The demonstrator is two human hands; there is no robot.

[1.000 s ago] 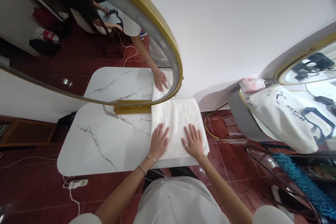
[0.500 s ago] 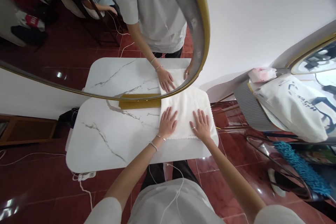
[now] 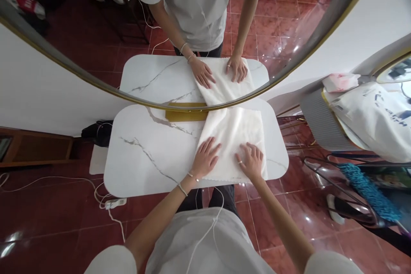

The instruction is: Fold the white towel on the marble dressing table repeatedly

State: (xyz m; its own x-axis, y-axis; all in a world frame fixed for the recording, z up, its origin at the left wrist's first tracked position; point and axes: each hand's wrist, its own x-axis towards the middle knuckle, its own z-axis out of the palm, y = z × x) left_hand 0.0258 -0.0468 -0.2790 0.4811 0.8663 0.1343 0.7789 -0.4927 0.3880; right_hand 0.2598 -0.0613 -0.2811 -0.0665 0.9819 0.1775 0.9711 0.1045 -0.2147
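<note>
A white cloth [image 3: 233, 128] with a scalloped edge lies folded on the right half of the marble-patterned table [image 3: 144, 180]. Soft creases run through its middle. My left hand [image 3: 206, 156] rests on the cloth's left side, fingers apart and pointing away from me. On the right side, my right hand [image 3: 251, 162] presses down with its fingers spread and slightly bent. Neither hand grips anything. Behind the cloth, the gold base [image 3: 184, 114] of the large mirror [image 3: 199, 110] stands on the table, and both hands and the cloth show reflected in it.
To the right stands a grey ribbed cabinet [image 3: 317, 115] with a white printed bag [image 3: 375, 115] and a tissue pack [image 3: 340, 82] on top. A blue fluffy duster [image 3: 369, 190] lies below it. A power strip [image 3: 115, 203] with cables is on the floor at left.
The cloth's creases have shifted and its far part looks slanted now. Both hands stay on it, the right one with fingers more bent. My view has turned, showing more of the mirror.
</note>
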